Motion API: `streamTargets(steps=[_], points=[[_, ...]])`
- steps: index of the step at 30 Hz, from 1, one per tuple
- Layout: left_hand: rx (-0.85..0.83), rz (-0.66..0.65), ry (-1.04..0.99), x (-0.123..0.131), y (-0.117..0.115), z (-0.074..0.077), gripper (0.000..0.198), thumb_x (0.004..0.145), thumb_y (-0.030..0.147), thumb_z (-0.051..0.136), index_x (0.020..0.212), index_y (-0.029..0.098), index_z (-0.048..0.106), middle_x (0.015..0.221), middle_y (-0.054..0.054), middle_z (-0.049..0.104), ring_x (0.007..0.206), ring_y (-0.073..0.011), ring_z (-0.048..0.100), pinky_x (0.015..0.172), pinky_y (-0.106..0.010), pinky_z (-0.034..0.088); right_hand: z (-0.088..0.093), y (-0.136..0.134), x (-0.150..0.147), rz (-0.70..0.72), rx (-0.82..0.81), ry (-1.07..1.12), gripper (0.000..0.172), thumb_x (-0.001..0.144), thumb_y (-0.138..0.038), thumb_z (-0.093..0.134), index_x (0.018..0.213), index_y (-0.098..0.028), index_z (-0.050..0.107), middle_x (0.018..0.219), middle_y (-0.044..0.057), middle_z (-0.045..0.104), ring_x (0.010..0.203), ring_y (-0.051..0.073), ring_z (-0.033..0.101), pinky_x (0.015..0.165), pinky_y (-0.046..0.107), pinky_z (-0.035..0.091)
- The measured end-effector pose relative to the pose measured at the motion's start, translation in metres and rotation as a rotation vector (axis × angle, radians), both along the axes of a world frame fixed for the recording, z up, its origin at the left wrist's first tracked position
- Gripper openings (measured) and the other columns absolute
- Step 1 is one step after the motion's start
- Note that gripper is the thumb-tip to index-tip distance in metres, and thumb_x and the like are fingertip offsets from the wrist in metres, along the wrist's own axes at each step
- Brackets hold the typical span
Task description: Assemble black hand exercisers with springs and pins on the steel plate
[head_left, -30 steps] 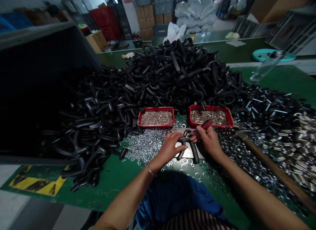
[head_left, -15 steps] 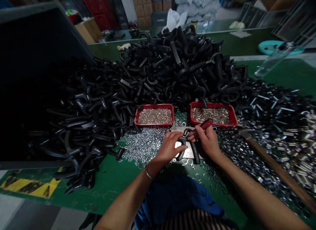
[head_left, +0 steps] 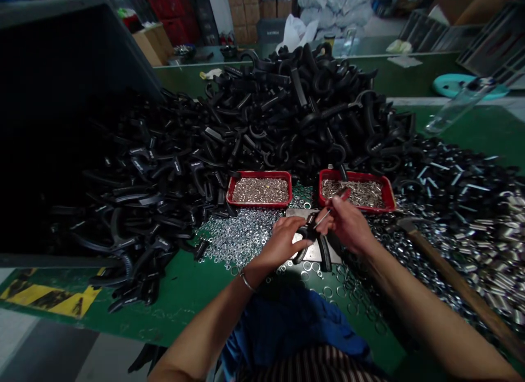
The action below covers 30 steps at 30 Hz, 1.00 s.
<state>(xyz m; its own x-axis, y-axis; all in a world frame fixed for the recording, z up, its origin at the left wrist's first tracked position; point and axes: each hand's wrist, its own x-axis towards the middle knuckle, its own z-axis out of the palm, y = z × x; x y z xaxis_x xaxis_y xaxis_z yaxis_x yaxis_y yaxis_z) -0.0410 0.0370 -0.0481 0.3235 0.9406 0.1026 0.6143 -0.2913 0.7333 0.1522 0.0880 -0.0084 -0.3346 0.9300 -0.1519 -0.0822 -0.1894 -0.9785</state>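
My left hand (head_left: 287, 238) is closed on a black two-handled tool (head_left: 324, 253), its legs pointing toward me over a flat metal plate (head_left: 296, 212). In my right hand (head_left: 348, 220) is a screwdriver (head_left: 343, 194) with a red and black handle; its thin shaft slants down and left to the upper part of the tool, near my left fingertips. I cannot tell whether the tip touches it. Just behind the hands stand two red trays, the left tray (head_left: 259, 205) with small metal pieces and the right tray (head_left: 389, 193) with pin-like metal parts.
A large heap of black curved parts (head_left: 283, 108) rises behind the trays. Small nuts or rings (head_left: 238, 237) spread left of the plate. At right lie a wooden-handled hammer (head_left: 455, 275) and metal cylinders (head_left: 500, 250). A dark bin (head_left: 61, 152) lies on its side at left.
The screwdriver has tilted more steeply and its shaft now shows, as my right hand has turned and risen slightly. My left hand stays on the tool. The whole view has shifted a little.
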Motion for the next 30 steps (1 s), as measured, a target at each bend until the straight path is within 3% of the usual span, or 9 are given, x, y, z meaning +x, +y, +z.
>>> streamTargets(steps=[4,8,13,17,20,22,24,26,30], points=[[-0.005,0.019,-0.011,-0.001,0.0,-0.002,0.05,0.083,0.038,0.073,0.13,0.027,0.057,0.134,-0.004,0.059,0.126,-0.0257,0.047,0.11,-0.043,0.033,-0.013,-0.012,0.02,-0.119,0.108,-0.106,0.037,0.089,-0.059,0.059,0.1,-0.025,0.049,0.094,0.006,0.074,0.076,0.022,0.073,0.069,0.038,0.061],[-0.002,0.013,-0.015,-0.001,0.0,-0.003,0.05,0.083,0.038,0.073,0.128,0.026,0.058,0.133,-0.004,0.06,0.126,-0.025,0.048,0.11,-0.042,0.034,-0.025,-0.025,0.022,-0.149,0.112,-0.163,0.034,0.091,-0.057,0.055,0.102,-0.026,0.046,0.093,0.005,0.074,0.078,0.024,0.074,0.07,0.041,0.061],[-0.005,0.026,-0.01,0.0,0.0,-0.003,0.05,0.082,0.038,0.074,0.128,0.025,0.058,0.133,-0.004,0.06,0.126,-0.0249,0.048,0.11,-0.042,0.033,-0.025,-0.026,0.018,-0.175,0.157,-0.214,0.028,0.094,-0.053,0.052,0.102,-0.027,0.044,0.093,0.005,0.074,0.078,0.024,0.073,0.068,0.04,0.061],[-0.016,0.033,0.001,0.001,0.0,-0.003,0.051,0.082,0.038,0.074,0.128,0.027,0.058,0.133,-0.004,0.059,0.125,-0.0259,0.048,0.11,-0.043,0.034,-0.016,-0.031,0.014,-0.124,0.306,-0.589,0.024,0.097,-0.049,0.046,0.101,-0.025,0.046,0.093,0.01,0.074,0.08,0.027,0.073,0.072,0.038,0.057],[-0.009,0.027,0.001,0.002,0.0,-0.003,0.051,0.082,0.038,0.074,0.129,0.027,0.057,0.132,-0.005,0.059,0.124,-0.0264,0.049,0.109,-0.043,0.035,-0.006,-0.031,0.004,0.006,0.486,-0.988,0.024,0.097,-0.042,0.045,0.105,-0.02,0.049,0.091,0.015,0.073,0.082,0.032,0.072,0.07,0.037,0.053],[-0.007,0.026,0.005,0.002,-0.001,-0.003,0.05,0.083,0.039,0.073,0.129,0.026,0.057,0.132,-0.006,0.059,0.124,-0.027,0.049,0.109,-0.044,0.036,0.001,-0.025,-0.005,0.087,0.545,-1.113,0.025,0.097,-0.038,0.045,0.109,-0.017,0.05,0.088,0.016,0.074,0.079,0.032,0.072,0.067,0.036,0.051],[-0.006,0.032,0.013,0.003,-0.001,-0.004,0.049,0.084,0.039,0.071,0.129,0.026,0.057,0.132,-0.007,0.059,0.123,-0.0274,0.049,0.108,-0.044,0.036,0.007,-0.014,-0.01,0.135,0.557,-1.049,0.023,0.096,-0.035,0.049,0.109,-0.017,0.052,0.08,0.012,0.074,0.071,0.028,0.072,0.063,0.032,0.052],[0.004,0.036,0.019,0.003,-0.001,-0.004,0.049,0.084,0.038,0.071,0.129,0.025,0.057,0.132,-0.007,0.059,0.123,-0.0273,0.049,0.108,-0.044,0.036,0.011,-0.002,-0.009,0.124,0.5,-0.815,0.02,0.095,-0.036,0.053,0.102,-0.017,0.055,0.067,0.004,0.072,0.056,0.02,0.069,0.054,0.027,0.054],[0.02,0.026,0.034,0.003,-0.001,-0.004,0.05,0.083,0.037,0.073,0.129,0.025,0.057,0.133,-0.005,0.059,0.124,-0.0266,0.048,0.109,-0.043,0.035,0.007,0.008,0.006,-0.103,0.335,-0.363,0.04,0.102,-0.049,0.029,0.088,-0.021,0.054,0.064,-0.001,0.071,0.044,0.012,0.063,0.044,0.023,0.055]])
